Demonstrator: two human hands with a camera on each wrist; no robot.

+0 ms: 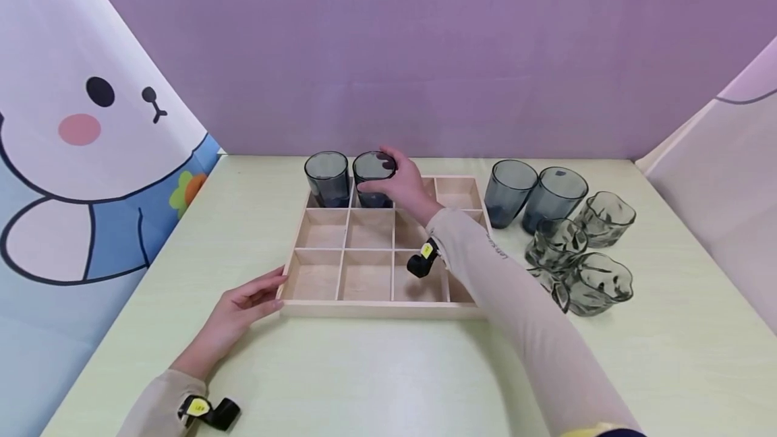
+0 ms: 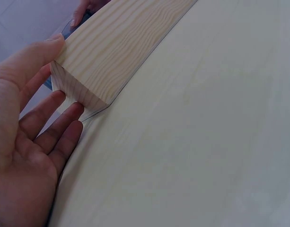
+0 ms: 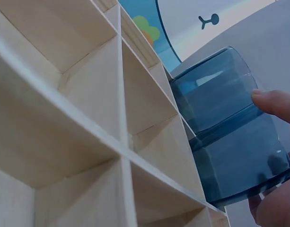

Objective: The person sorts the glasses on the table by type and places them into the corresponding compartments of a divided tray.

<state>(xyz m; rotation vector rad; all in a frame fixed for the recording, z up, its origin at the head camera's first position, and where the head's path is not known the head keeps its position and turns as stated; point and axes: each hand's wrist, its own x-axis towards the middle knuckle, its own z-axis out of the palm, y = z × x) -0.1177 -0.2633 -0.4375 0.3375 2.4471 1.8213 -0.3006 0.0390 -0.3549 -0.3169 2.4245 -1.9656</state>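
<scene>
My right hand (image 1: pixel 403 184) grips a tall grey-blue drinking glass (image 3: pixel 239 163) near its rim, thumb on the near side and fingers behind. The glass stands upright in the second compartment from the left of the back row of a wooden divided tray (image 1: pixel 382 311). A matching tall glass (image 1: pixel 328 181) stands upright in the back left compartment, right beside it. At the tray's front left corner, my left hand (image 1: pixel 233 309) touches the wood with its thumb and relaxed fingertips (image 2: pixel 74 111).
Two more tall glasses (image 1: pixel 511 187) stand right of the tray. In front of them are several short, wavy clear-grey glasses (image 1: pixel 597 285), partly behind my right sleeve (image 1: pixel 522 295). A purple backdrop (image 1: pixel 425 52) rises at the table's back edge.
</scene>
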